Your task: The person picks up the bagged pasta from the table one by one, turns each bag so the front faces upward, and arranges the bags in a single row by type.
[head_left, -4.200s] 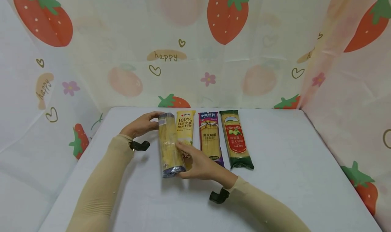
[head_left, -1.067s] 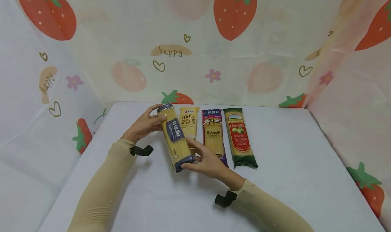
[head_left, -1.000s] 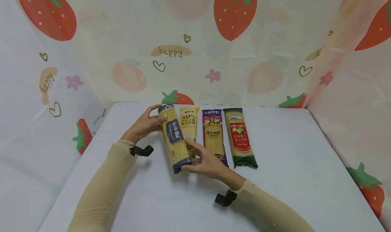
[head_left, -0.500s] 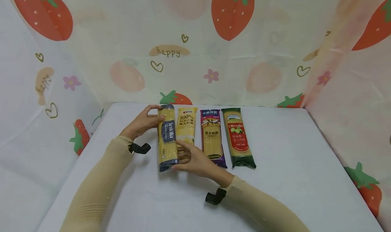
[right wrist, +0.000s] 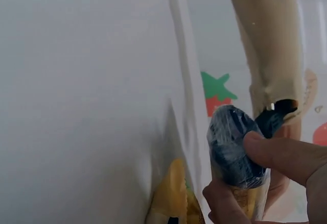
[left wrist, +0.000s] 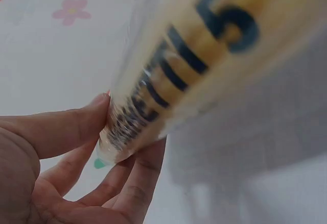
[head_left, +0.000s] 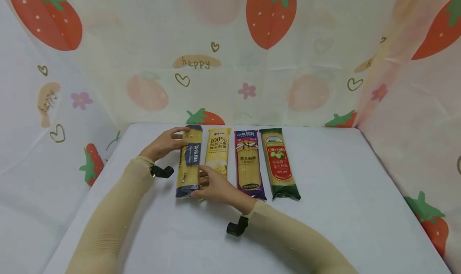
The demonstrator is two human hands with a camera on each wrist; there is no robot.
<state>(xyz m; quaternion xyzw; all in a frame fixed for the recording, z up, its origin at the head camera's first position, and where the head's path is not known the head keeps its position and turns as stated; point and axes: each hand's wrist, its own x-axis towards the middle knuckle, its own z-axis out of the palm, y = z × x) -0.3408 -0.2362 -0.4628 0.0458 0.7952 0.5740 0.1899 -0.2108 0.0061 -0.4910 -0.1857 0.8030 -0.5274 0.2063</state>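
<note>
A packet of spaghetti [head_left: 189, 174] with dark blue ends and a blue "la sicilia" label is held between both hands at the left of a row of pasta packets. My left hand [head_left: 163, 144] grips its far end; the left wrist view shows thumb and fingers around the clear wrapper [left wrist: 173, 76]. With thumb and fingers, my right hand [head_left: 216, 186] pinches the near end, whose crumpled blue wrap [right wrist: 232, 147] shows in the right wrist view. Right beside it lies a yellow pasta packet [head_left: 218, 146], its lower part behind the right hand. Whether the held packet touches the table cannot be told.
Farther right lie a purple-ended pasta packet [head_left: 249, 162] and a green Olivoila packet [head_left: 279, 164], side by side on the white table [head_left: 342, 210]. A strawberry-print cloth [head_left: 223, 77] hangs behind the table and along both sides.
The spaghetti packet has turned from back to label side, then swung from tilted to nearly straight. It has moved left and lower with both hands, uncovering more of the yellow packet.
</note>
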